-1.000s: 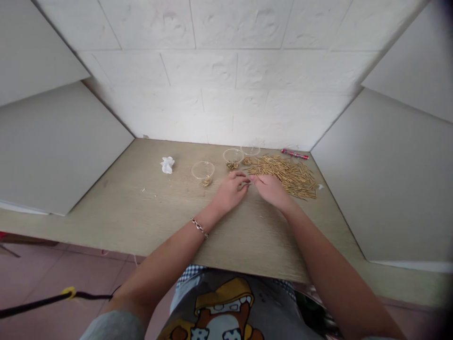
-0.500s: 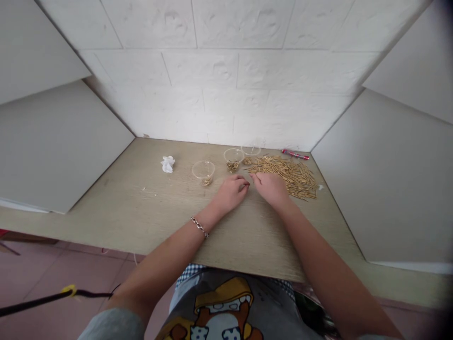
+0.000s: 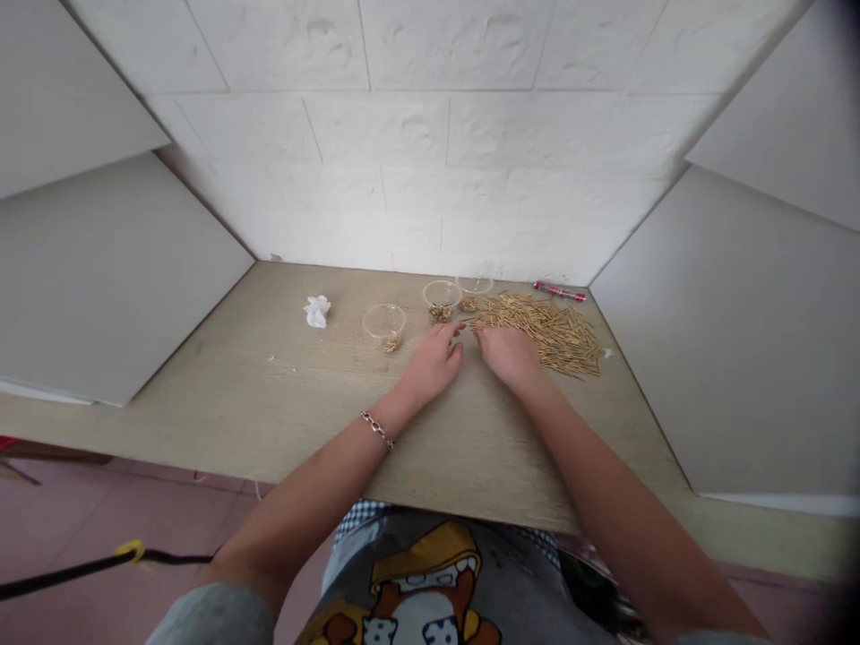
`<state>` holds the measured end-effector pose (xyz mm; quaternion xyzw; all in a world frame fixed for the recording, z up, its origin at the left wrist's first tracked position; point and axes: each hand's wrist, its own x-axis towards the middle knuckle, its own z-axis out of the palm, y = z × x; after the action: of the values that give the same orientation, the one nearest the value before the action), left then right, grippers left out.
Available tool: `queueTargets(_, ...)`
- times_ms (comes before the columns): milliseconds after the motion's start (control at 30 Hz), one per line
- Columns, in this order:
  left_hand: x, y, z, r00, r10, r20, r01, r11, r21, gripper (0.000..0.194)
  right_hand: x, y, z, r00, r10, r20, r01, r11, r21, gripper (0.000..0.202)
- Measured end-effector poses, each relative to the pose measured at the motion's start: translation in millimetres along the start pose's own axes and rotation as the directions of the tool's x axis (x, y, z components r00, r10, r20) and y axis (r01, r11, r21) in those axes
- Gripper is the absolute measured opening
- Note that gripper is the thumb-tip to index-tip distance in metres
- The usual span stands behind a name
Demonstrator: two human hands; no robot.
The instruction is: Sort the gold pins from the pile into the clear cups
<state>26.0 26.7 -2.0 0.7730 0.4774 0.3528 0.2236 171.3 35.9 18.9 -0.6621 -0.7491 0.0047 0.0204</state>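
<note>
A wide pile of thin golden sticks (image 3: 557, 331) lies on the table's right side. My right hand (image 3: 511, 354) is at the pile's left edge, its fingers curled down and closed; whatever they pinch is hidden beneath them. Just left of it, my left hand (image 3: 434, 363) rests low over the table, thumb and fingers apart, with nothing visible in it. Beyond my left hand stands a clear plastic cup (image 3: 442, 294) holding small golden-brown pieces. Another clear cup (image 3: 384, 321), with a few pieces in its bottom, stands to the left.
A third clear cup (image 3: 474, 283) stands at the back, near the wall. Behind the pile lies a red wrapped tube (image 3: 559, 291). Crumpled white tissue (image 3: 317, 311) sits on the left of the table (image 3: 296, 403). Grey panels (image 3: 759, 331) flank both sides.
My left hand has drawn slightly left, away from my right hand, and its fingers have opened. My right hand has shifted a little, its fingers curling further down at the pile's edge.
</note>
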Motion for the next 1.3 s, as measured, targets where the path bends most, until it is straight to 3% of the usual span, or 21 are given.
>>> queueTargets(133, -0.1, 0.9, -0.2, 1.0, 0.017, 0.006, -0.017, 1.0, 0.001, 0.035, -1.1, -2.6, -0.9, 1.0, 0.022, -0.013, -0.022, 1.0, 0.018, 0.05)
queueTargets(300, 0.5, -1.8, 1.5, 0.999, 0.038, 0.001, -0.038, 0.999, 0.014, 0.035, -2.6, -3.7, 4.0, 0.999, -0.045, 0.024, 0.043, 0.997, 0.064, 0.044)
queueTargets(433, 1.3, -4.0, 2.1, 0.998, 0.06, -0.014, -0.06, 0.998, -0.015, 0.04, -2.2, -2.0, 3.8, 0.998, -0.007, -0.068, 0.026, 0.96, 0.278, 0.046)
queueTargets(567, 0.8, 0.1, 0.1, 0.999, 0.031, 0.01, -0.031, 0.999, -0.044, 0.038, -6.4, -0.6, 1.4, 0.99, 0.027, -0.14, 0.064, 0.796, 0.602, 0.045)
queueTargets(700, 0.3, 6.5, -2.3, 0.998, -0.028, 0.053, 0.035, 0.99, -0.138, 0.021, -12.8, -0.9, 1.2, 0.985, 0.056, -0.165, 0.096, 0.616, 0.782, 0.046)
queueTargets(867, 1.7, 9.4, -3.9, 0.994, -0.081, 0.069, 0.1, 0.932, -0.347, 0.018, -17.9, -2.8, -0.6, 0.98, 0.045, -0.194, 0.144, 0.509, 0.848, 0.049)
queueTargets(1167, 3.4, 12.2, -11.1, 0.972, -0.191, 0.14, 0.236, 0.744, -0.625, 0.015, -21.8, -11.7, 3.5, 0.981, 0.031, -0.194, 0.156, 0.474, 0.867, 0.047)
queueTargets(1233, 3.6, 13.6, -12.8, 0.967, -0.21, 0.143, 0.253, 0.727, -0.638, 0.013, -20.1, -13.6, 8.1, 0.986, 0.019, -0.166, 0.144, 0.408, 0.902, 0.046)
queueTargets(1300, 4.0, 15.2, -14.4, 0.97, -0.172, 0.174, 0.244, 0.719, -0.651, 0.015, -18.0, -15.2, 12.0, 0.995, -0.01, -0.104, 0.102, 0.273, 0.957, 0.046)
